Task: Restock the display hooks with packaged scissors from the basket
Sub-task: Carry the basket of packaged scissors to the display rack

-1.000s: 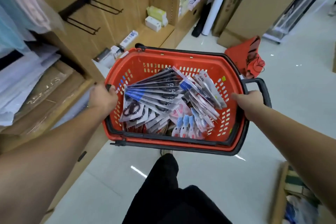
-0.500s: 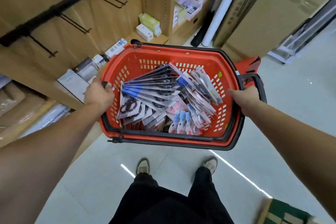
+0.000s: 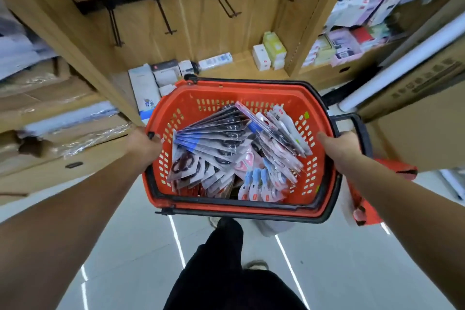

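A red plastic basket [image 3: 221,93] with black handles hangs in the air in front of me. My left hand [image 3: 143,145] grips its left rim and my right hand [image 3: 338,147] grips its right rim. Inside lie several packaged scissors [image 3: 219,141], some with black handles, some pink, some blue. Above the basket, several bare black display hooks [image 3: 166,14] stick out from a black rail on the wooden back panel.
Small boxes [image 3: 269,51] stand on the wooden shelf under the hooks. Cardboard cartons [image 3: 50,133] fill the lower left, more packaged goods [image 3: 352,40] the right bay. A second red basket [image 3: 364,199] sits on the floor at right, beside big cartons [image 3: 422,121].
I have turned to face the shelf. The hooks now sit straight above the basket and closer. Both hands keep the same hold on the basket rims.
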Motion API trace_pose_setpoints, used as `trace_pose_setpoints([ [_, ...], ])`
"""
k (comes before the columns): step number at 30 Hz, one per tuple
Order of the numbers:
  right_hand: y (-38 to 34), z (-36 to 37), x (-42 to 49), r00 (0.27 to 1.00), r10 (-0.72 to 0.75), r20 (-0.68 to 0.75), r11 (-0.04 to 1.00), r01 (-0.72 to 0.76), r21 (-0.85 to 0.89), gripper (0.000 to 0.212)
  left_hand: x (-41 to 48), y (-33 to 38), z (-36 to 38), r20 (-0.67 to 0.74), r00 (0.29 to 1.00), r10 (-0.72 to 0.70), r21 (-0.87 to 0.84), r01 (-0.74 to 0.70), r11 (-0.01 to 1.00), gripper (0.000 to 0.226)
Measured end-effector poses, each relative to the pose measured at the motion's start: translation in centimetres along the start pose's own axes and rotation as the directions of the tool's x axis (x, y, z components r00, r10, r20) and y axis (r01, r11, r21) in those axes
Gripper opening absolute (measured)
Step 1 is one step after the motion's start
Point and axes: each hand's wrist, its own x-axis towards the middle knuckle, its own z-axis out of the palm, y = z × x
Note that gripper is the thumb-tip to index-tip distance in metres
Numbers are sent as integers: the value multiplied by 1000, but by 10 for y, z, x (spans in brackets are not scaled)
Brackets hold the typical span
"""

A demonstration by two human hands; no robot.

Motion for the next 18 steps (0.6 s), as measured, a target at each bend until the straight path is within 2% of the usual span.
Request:
trace_pose_setpoints([
  [5,-35,44,49,986,-7,168,995,24,-101,33,33,-22,8,8,993,-114,-7,114,993,33],
  [11,-64,74,91,939,-7,344,980,74,-183,44,18,-29,23,-45,957,-286,0,286,958,33],
  [14,-90,81,118,902,-39,430,963,149,-225,45,1,-21,34,-71,927,-368,-46,366,930,32],
  [18,-109,95,144,839,-116,531,934,274,-230,36,-23,-17,50,-138,873,-467,-83,460,884,35],
])
